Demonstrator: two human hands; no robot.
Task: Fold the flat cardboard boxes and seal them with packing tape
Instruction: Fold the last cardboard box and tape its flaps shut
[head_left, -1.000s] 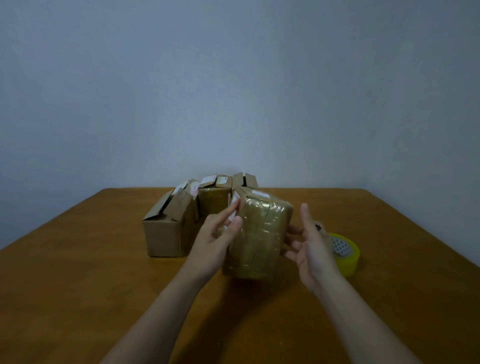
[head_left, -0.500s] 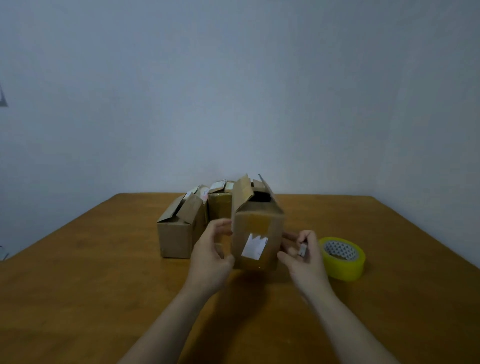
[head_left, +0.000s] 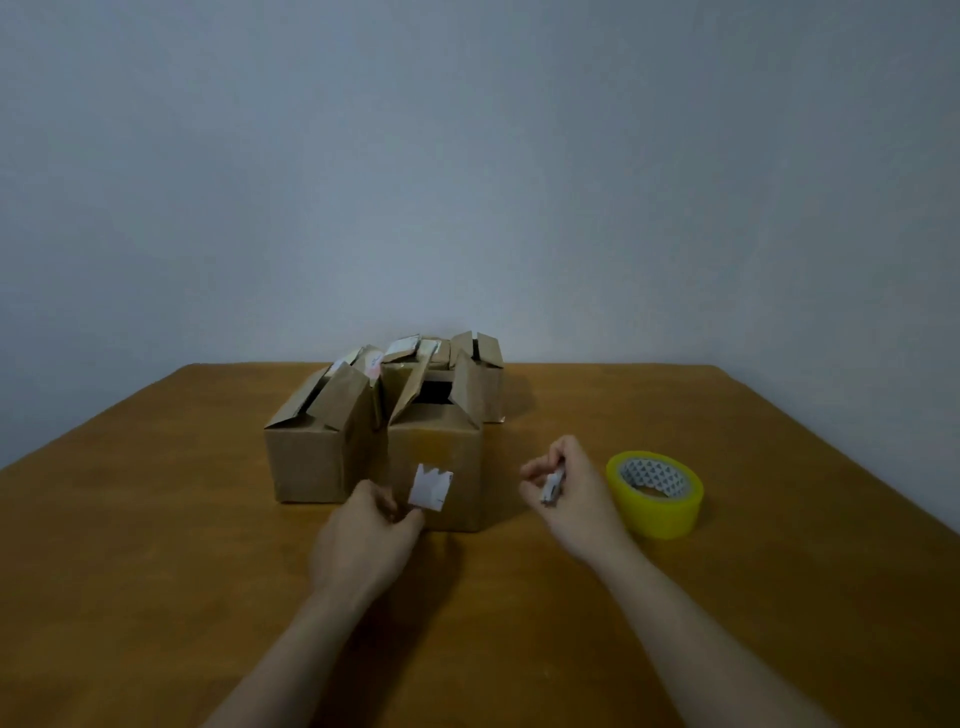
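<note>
Several cardboard boxes stood grouped on the counter (head_left: 156, 571) ahead of both hands. The front box (head_left: 435, 447) stood upright directly beyond the left hand (head_left: 366, 540), nearer to it than to the right hand (head_left: 569, 486). Its top flaps (head_left: 467, 387) stood raised and unsealed, and a torn white label (head_left: 430, 487) showed on the near face.

The left hand lay against the lower near corner of the front box, fingers curled. Whether it gripped the box or only touched it could not be determined. The right hand hung apart from the box, to its outer side, and pinched a small pale object (head_left: 551, 486) that could not be identified. The tape roll (head_left: 655, 493), yellow, lay flat on the counter just outboard of the right hand.

A neighbouring box (head_left: 317, 452) stood on the far side of the left hand, touching or almost touching the front box. The rear boxes (head_left: 475, 358) stood beyond it, also with flaps up.

Assessment: the front box appeared erected and awaiting closure of its top.

- Steady the box with the left hand low on its body.
- Fold the short flaps in first, then the long ones, so that the edges meet squarely.
- Run tape along the seam and down both end faces.
- Free the right hand of the pale object first, or the tape end is likely to be fumbled.
</note>
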